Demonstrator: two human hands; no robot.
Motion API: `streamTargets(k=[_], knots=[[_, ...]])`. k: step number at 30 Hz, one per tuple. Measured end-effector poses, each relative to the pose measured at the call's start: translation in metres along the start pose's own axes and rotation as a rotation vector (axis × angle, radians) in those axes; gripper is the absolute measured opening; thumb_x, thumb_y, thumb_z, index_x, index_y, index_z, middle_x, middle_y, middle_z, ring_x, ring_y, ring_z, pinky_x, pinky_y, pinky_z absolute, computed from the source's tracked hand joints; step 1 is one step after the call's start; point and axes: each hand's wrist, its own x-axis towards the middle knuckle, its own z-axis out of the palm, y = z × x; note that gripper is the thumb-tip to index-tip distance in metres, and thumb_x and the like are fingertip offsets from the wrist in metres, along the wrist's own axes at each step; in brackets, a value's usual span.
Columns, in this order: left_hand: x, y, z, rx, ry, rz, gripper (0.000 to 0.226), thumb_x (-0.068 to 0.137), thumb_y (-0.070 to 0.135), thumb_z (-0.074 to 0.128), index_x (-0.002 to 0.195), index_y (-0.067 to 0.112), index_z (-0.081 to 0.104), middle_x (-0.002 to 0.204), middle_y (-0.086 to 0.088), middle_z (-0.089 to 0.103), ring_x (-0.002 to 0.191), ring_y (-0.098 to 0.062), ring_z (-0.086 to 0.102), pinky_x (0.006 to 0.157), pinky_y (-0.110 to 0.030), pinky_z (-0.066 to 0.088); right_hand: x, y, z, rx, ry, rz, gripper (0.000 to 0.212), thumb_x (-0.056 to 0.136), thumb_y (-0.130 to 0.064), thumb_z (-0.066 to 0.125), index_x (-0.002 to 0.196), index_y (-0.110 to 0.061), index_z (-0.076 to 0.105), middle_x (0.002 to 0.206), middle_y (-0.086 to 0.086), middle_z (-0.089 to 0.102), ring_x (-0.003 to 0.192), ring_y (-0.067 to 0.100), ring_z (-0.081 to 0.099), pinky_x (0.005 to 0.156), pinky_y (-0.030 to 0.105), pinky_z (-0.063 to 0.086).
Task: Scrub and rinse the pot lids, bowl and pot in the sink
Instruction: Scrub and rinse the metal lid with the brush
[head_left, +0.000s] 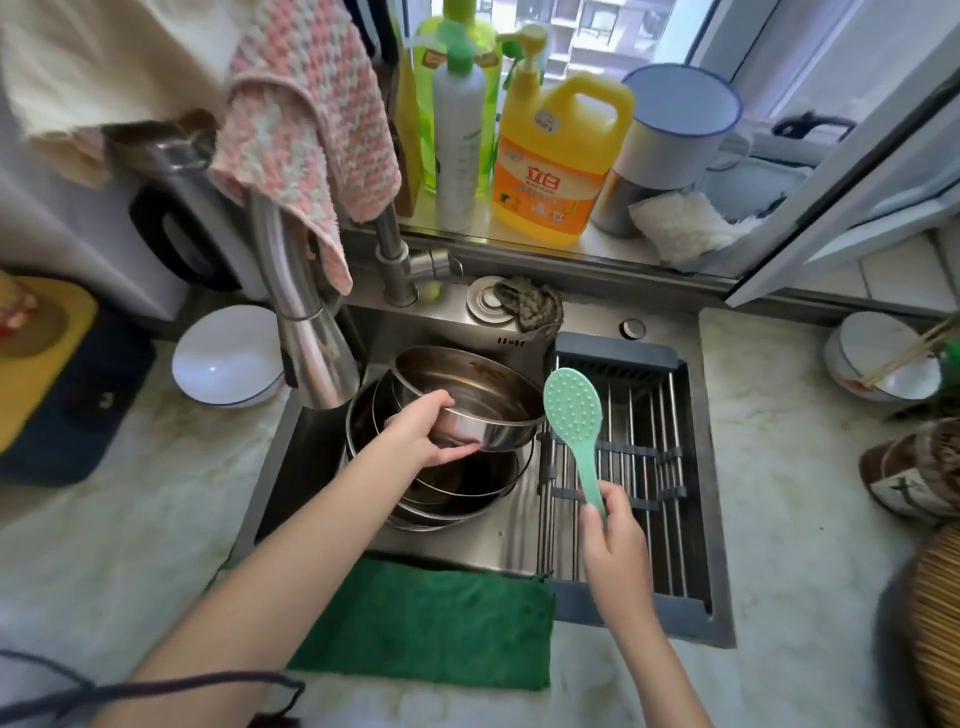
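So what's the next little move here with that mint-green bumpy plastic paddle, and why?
Probably lay the mint-green bumpy plastic paddle on the slatted metal draining rack beneath it. The right hand holds its handle, while the left hand grips the tilted, brown-stained round steel bowl over the stacked pot; scrubbing that bowl likely needs a free hand.

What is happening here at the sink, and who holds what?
A person is washing up at the sink. The left hand grips the rim of a steel bowl and holds it tilted over the pot in the basin; brown residue shows inside the bowl. The right hand holds a green paddle by its handle, above the drying rack. No water is seen running from the faucet.
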Motion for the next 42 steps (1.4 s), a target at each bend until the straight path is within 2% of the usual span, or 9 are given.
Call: streamTargets(k=[3,7,13,18,22,26,32,37,42], knots=[[0.006,-0.001,-0.009,-0.01,0.053,0.045,0.05,0.072,-0.011,0.045,0.119,0.005,0.046,0.106,-0.021,0.049,0.09,-0.039,0.056,0.053,-0.059,0.051,-0.005,-0.003,-0.004,-0.004,0.021,0.008,0.022,0.099,-0.009,0.043,0.093,-0.029,0.051,0.061,-0.001,0.045,0.046,0.006,0.038,0.046,0.025,0.028],[0.004,-0.01,-0.036,-0.014,-0.015,0.09,0.069,0.068,-0.013,0.043,0.129,0.018,0.038,0.129,-0.022,0.043,0.107,-0.044,0.051,0.054,-0.06,0.052,-0.01,-0.013,-0.013,0.015,0.096,0.015,0.021,0.096,-0.006,0.046,0.088,-0.025,0.051,0.058,-0.001,0.041,0.045,0.007,0.037,0.043,0.019,0.025],[-0.043,-0.023,-0.074,0.064,-0.192,0.201,0.041,0.081,-0.013,0.036,0.115,0.006,0.051,0.108,-0.018,0.061,0.095,-0.033,0.06,0.06,-0.052,0.058,0.001,-0.037,-0.023,0.023,0.226,0.0,0.027,0.09,-0.014,0.061,0.069,-0.007,0.046,0.055,0.001,0.036,0.044,0.007,0.033,0.042,0.019,0.024],[-0.076,-0.028,-0.107,0.065,-0.159,0.237,0.042,0.079,-0.01,0.041,0.118,0.002,0.051,0.094,-0.013,0.062,0.086,-0.027,0.061,0.055,-0.041,0.058,0.055,-0.075,-0.019,0.059,0.082,-0.031,0.033,0.097,-0.018,0.052,0.065,-0.01,0.054,0.054,-0.002,0.039,0.042,0.003,0.032,0.041,0.018,0.025],[-0.087,-0.031,-0.126,0.042,-0.122,0.286,0.046,0.064,-0.002,0.051,0.109,0.006,0.053,0.088,-0.011,0.06,0.081,-0.025,0.058,0.054,-0.04,0.057,0.131,-0.107,0.006,0.012,0.002,-0.072,0.025,0.097,-0.015,0.046,0.082,-0.015,0.066,0.069,-0.001,0.057,0.06,0.008,0.048,0.05,0.019,0.037],[-0.095,-0.035,-0.145,0.02,-0.083,0.332,0.064,0.053,0.003,0.053,0.117,0.006,0.054,0.1,-0.015,0.064,0.088,-0.029,0.06,0.055,-0.04,0.056,0.193,-0.143,0.045,0.106,-0.152,0.085,0.034,0.102,-0.03,0.037,0.124,-0.012,0.056,0.078,0.002,0.052,0.054,0.013,0.047,0.034,0.018,0.036],[-0.105,-0.039,-0.167,0.052,-0.056,0.408,0.073,0.051,0.006,0.055,0.123,0.0,0.051,0.101,-0.018,0.064,0.084,-0.028,0.064,0.058,-0.039,0.056,0.228,-0.166,0.088,0.113,-0.23,0.022,0.023,0.104,-0.029,0.033,0.102,-0.013,0.048,0.066,0.007,0.047,0.05,0.017,0.045,0.031,0.015,0.034],[-0.108,-0.042,-0.174,0.07,-0.004,0.462,0.074,0.054,0.008,0.056,0.126,0.003,0.046,0.111,-0.022,0.06,0.082,-0.027,0.064,0.057,-0.038,0.056,0.242,-0.164,0.108,-0.07,-0.28,-0.072,0.032,0.103,-0.021,0.036,0.13,-0.011,0.051,0.069,0.006,0.049,0.051,0.017,0.045,0.029,0.016,0.032],[-0.109,-0.044,-0.171,0.046,0.009,0.481,0.073,0.054,0.007,0.054,0.126,0.007,0.045,0.117,-0.023,0.056,0.087,-0.03,0.061,0.053,-0.036,0.055,0.254,-0.165,0.11,-0.231,-0.225,-0.162,0.036,0.099,-0.014,0.038,0.133,-0.008,0.051,0.105,0.014,0.061,0.069,0.022,0.057,0.051,0.021,0.043]])
